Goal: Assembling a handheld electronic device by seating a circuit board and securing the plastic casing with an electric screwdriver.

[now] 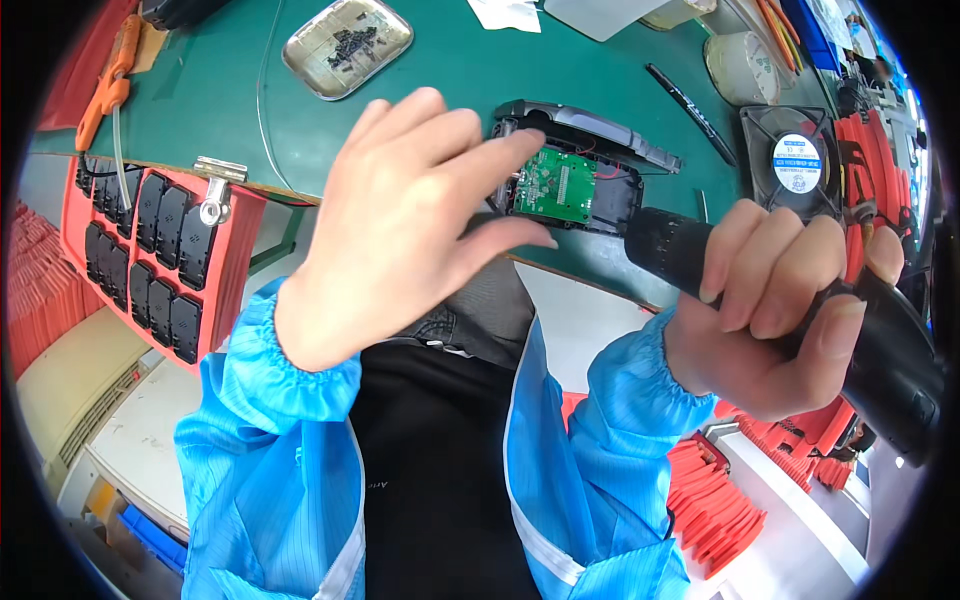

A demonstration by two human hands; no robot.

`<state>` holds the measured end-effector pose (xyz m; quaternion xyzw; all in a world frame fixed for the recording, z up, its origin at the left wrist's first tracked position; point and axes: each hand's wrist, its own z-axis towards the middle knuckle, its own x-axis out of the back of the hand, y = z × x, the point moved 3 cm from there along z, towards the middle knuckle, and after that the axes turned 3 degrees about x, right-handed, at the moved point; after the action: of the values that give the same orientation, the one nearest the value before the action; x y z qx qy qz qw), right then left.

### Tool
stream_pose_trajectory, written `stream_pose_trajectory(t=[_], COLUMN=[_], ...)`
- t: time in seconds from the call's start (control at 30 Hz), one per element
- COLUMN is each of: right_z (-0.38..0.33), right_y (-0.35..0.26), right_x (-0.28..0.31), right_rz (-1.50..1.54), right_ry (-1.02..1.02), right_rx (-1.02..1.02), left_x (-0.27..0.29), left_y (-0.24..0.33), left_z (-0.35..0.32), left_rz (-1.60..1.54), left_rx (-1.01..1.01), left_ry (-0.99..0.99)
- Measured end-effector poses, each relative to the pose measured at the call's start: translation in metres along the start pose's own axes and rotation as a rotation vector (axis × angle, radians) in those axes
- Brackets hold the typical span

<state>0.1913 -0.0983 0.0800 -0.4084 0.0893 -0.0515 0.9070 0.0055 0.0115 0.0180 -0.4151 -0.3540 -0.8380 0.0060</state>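
Note:
A black plastic housing [612, 204] lies opened on the bench, with a green circuit board [562, 188] inside it. Its grey-black other half [610, 130] leans along the far side, and thin red wires show between the two. My left hand [400, 205] spans the housing's left end, index finger on the inner far side and thumb along the near edge; the other fingers are curled. In my right hand [775, 290] is a black electric screwdriver [665, 245], gripped around its body, its nose pointing left toward the housing. The tip of its bit is hard to make out.
A metal tray [312, 62] of small dark screws lies at the far left. An orange glue gun [112, 75], a binder clip [217, 190] and a red rack of black parts [225, 275] are left. A black marker [690, 112] and a fan [790, 160] are right.

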Motion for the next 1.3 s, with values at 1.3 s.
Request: stream_pose_trajectory(t=[1.3], right_z=[0.004], right_y=[-0.016], right_x=[-0.018], right_rz=[-0.176], right_ry=[0.052], right_rx=[-0.019], left_x=[-0.01], left_y=[0.008], left_z=[-0.003], left_rz=[0.003], left_rx=[-0.007], left_ry=[0.019])
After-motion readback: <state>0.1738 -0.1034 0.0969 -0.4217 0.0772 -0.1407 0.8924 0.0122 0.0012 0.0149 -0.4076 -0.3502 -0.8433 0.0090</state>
